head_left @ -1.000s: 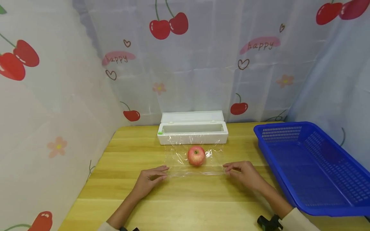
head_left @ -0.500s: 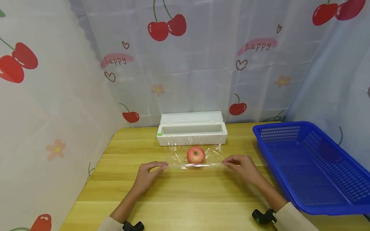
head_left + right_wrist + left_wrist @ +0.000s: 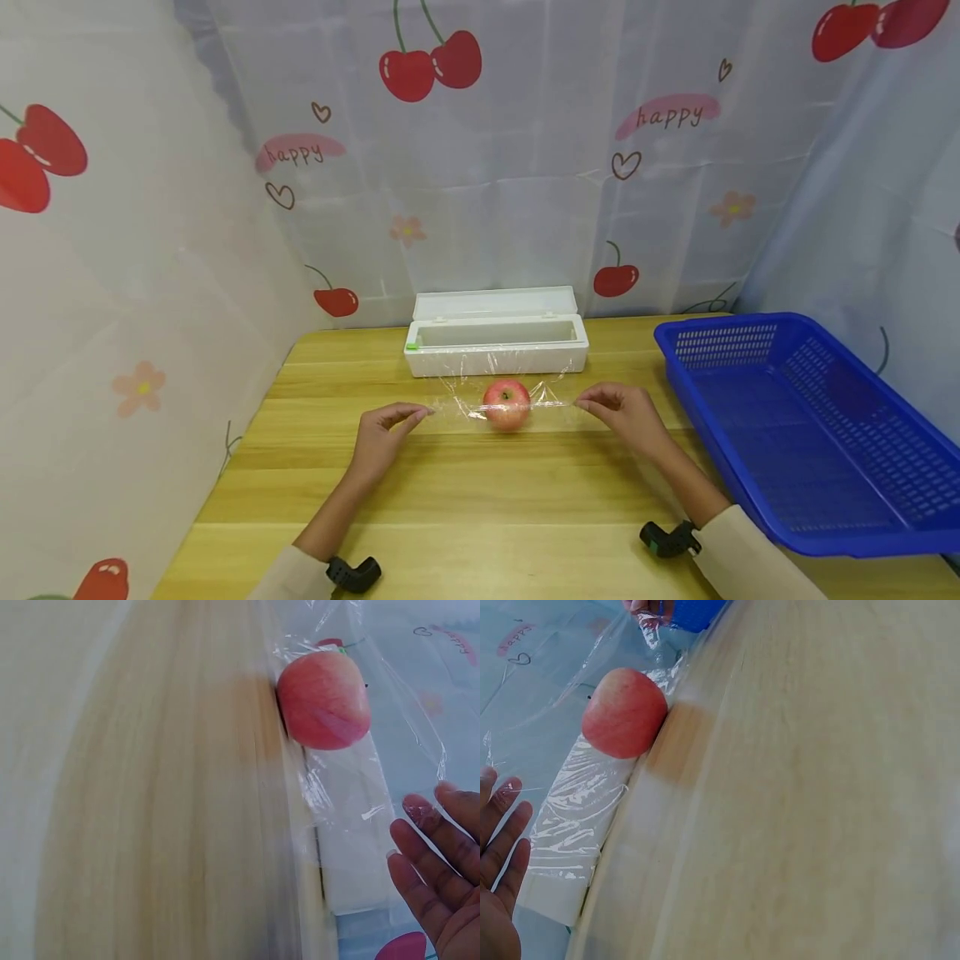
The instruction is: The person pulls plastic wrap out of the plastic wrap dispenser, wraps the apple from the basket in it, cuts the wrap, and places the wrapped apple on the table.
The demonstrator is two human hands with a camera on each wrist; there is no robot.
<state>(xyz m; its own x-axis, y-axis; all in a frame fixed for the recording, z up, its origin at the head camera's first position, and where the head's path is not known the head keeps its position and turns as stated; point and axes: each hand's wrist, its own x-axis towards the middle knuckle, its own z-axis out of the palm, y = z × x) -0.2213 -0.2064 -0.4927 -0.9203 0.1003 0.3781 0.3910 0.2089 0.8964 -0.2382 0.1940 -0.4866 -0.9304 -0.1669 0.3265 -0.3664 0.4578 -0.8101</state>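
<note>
A red apple (image 3: 506, 406) stands on the wooden table under and behind a sheet of clear cling film (image 3: 465, 398). The film runs forward from an open white cling film dispenser (image 3: 497, 360). At the sheet's near left corner my left hand (image 3: 381, 433) pinches the film between thumb and fingertips. My right hand (image 3: 626, 414) pinches the opposite corner, so the near edge is stretched across in front of the apple. Both wrist views show the film rising to the fingertips, the other fingers spread. The apple (image 3: 625, 713) sits between the two hands, touched by neither.
To the right stands a blue plastic basket (image 3: 802, 533) with perforated sides. The dispenser's lid (image 3: 495, 303) is raised, near the cherry-printed curtain (image 3: 510, 217) along the back. A green slider (image 3: 412, 346) sits at the dispenser's left end.
Both hands have closed on the film's near corners and lifted them up and away from me, toward the apple. The film's near edge has risen from the table to the apple's height.
</note>
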